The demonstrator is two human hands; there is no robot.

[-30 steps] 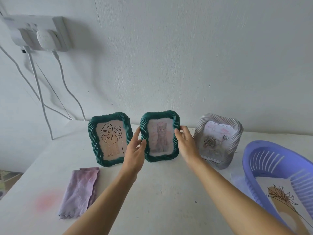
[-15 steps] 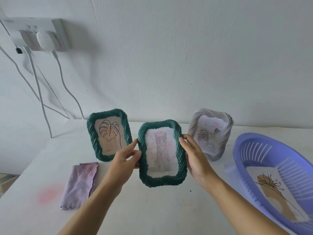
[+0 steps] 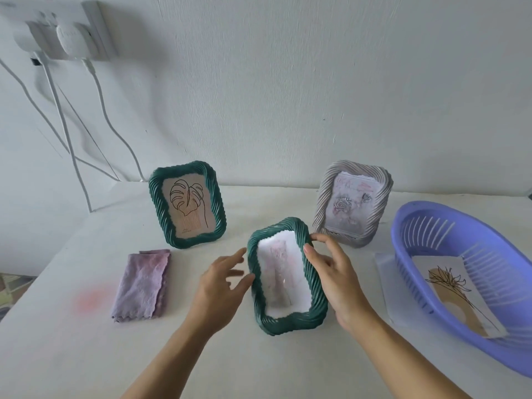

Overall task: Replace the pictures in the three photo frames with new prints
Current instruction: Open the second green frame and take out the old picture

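A green ribbed photo frame with a faint cat picture is tilted back above the middle of the white table. My right hand grips its right edge. My left hand touches its left edge with the fingers spread. A second green frame with a leaf drawing stands upright at the back left. A grey-white frame with a rose picture stands at the back right. A new print of a line-drawn flower lies in the purple basket.
A folded lilac cloth lies on the table left of my hands, beside a pink stain. A wall socket with plugs and white cables hangs at the upper left. A sheet of paper lies under the basket's left end.
The cat frame has come away from the back row toward me and tipped backward. My left hand has loosened to a fingertip touch while the right hand keeps its grip.
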